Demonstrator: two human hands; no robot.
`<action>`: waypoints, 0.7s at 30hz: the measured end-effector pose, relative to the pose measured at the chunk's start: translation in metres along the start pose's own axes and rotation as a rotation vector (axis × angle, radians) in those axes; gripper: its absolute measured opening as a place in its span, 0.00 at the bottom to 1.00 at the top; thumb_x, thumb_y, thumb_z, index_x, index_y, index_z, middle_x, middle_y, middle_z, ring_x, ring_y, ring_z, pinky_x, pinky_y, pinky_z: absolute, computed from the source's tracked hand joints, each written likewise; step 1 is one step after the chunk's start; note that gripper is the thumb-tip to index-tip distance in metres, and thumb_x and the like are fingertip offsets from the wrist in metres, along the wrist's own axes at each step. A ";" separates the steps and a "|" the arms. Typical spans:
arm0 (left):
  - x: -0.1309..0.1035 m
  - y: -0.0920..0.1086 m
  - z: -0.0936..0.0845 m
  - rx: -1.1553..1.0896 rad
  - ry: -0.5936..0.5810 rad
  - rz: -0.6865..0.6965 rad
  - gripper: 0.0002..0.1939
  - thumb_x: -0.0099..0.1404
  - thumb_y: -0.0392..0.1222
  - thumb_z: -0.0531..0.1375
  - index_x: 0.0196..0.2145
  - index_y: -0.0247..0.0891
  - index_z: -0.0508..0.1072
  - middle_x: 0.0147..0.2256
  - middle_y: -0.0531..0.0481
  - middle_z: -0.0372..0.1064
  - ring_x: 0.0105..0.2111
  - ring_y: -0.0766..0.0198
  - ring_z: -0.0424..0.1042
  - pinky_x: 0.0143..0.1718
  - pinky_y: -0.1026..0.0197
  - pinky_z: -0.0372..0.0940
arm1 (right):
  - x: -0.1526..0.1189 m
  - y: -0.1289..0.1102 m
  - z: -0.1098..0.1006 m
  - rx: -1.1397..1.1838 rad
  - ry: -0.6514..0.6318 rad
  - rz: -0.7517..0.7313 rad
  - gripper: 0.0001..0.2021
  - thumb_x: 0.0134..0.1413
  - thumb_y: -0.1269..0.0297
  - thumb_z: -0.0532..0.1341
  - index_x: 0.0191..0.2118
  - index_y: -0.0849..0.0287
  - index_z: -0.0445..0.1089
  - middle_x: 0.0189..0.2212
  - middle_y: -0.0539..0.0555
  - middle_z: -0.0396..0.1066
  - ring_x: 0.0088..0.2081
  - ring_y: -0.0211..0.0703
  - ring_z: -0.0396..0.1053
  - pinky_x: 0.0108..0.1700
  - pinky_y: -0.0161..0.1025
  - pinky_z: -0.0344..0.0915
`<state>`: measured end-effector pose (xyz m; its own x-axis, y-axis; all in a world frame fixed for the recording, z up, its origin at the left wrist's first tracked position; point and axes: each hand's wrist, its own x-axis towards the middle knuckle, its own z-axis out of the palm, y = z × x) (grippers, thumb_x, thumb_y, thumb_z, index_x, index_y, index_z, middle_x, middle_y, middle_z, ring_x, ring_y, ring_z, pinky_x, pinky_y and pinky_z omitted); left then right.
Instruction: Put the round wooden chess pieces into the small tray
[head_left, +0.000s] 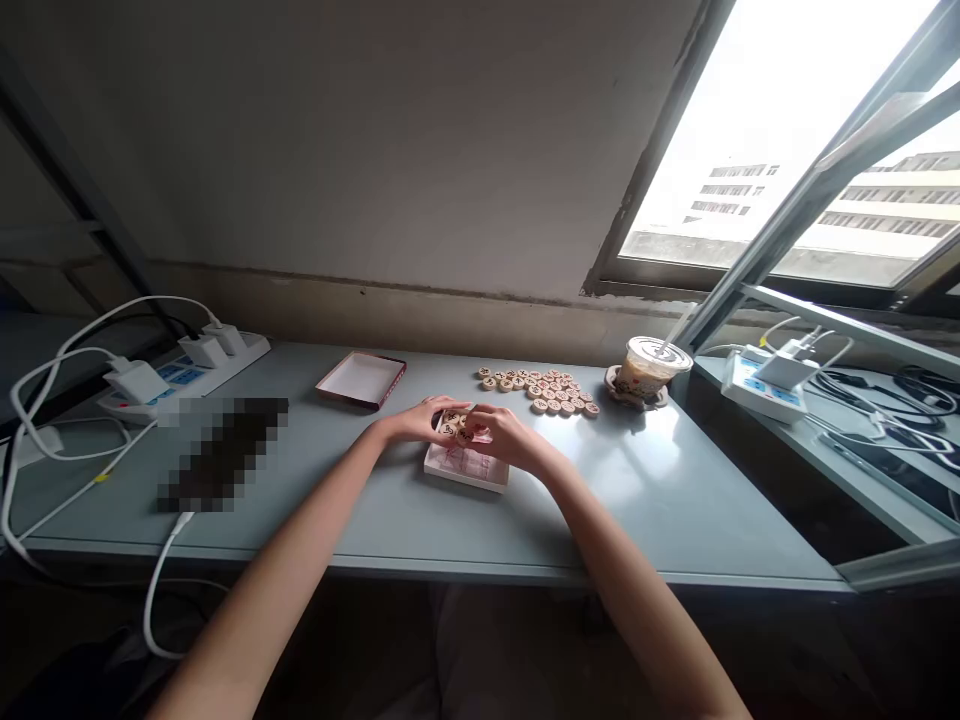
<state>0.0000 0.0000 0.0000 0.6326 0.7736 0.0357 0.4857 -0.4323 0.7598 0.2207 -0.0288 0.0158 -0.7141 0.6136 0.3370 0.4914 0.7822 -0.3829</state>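
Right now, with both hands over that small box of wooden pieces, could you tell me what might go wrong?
1. The small box lies near the table's front edge; a nudge might push it off.
2. Round pieces between the left hand and right hand could slip and roll.
3. The lidded drink stands beside the loose pieces; a wide reach might tip it.

No text can be read. The round wooden pieces (538, 390) near the far edge of the table (660, 490) carry dark marks too small to make out, and the red print on the box (466, 464) is blurred.
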 end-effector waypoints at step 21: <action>0.010 -0.016 0.003 0.191 0.404 0.002 0.15 0.58 0.35 0.52 0.41 0.39 0.73 0.41 0.47 0.67 0.40 0.60 0.69 0.42 0.59 0.64 | -0.017 0.078 -0.005 -0.487 0.220 0.355 0.11 0.60 0.65 0.55 0.47 0.56 0.70 0.54 0.57 0.65 0.57 0.52 0.56 0.57 0.52 0.49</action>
<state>0.0002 0.0130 -0.0133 0.3658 0.8753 0.3163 0.6113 -0.4822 0.6275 0.2741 0.0223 -0.0159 -0.3729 0.8115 0.4498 0.8862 0.4551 -0.0864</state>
